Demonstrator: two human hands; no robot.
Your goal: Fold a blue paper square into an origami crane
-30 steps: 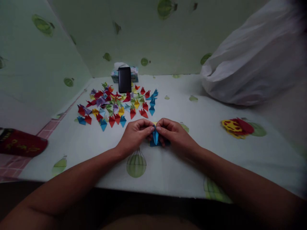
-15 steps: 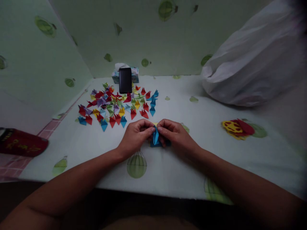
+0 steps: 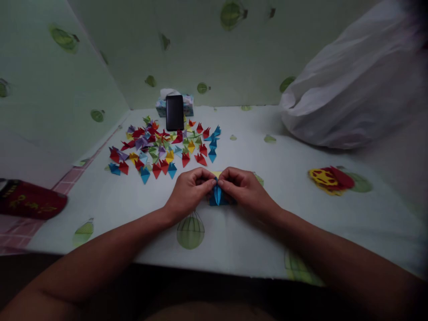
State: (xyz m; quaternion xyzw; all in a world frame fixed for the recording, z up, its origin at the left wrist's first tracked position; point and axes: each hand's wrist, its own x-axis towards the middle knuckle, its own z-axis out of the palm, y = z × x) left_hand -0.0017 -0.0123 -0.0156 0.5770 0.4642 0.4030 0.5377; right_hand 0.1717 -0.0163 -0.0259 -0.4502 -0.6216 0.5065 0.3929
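A narrow piece of folded blue origami paper (image 3: 217, 195) stands between my two hands at the middle of the table. My left hand (image 3: 192, 185) pinches its upper left side between thumb and fingers. From the other side, my right hand (image 3: 241, 185) pinches its upper right edge. Beneath them lie flat paper sheets (image 3: 213, 202), dark blue in front with a yellow edge showing behind. Beyond my left hand, many small folded paper cranes (image 3: 163, 166) in red, blue, yellow, green and purple are spread over the tablecloth.
A black phone (image 3: 174, 113) leans against a tissue box (image 3: 189, 105) behind the cranes. At right lie red and yellow cut-out pieces (image 3: 329, 179), below a large white plastic bag (image 3: 337, 98). A dark red can (image 3: 33, 199) is at the left edge. Walls (image 3: 254, 58) close the back and left.
The folded blue paper has turned slightly and now points more straight toward me. Both hands keep their pinch and have barely shifted.
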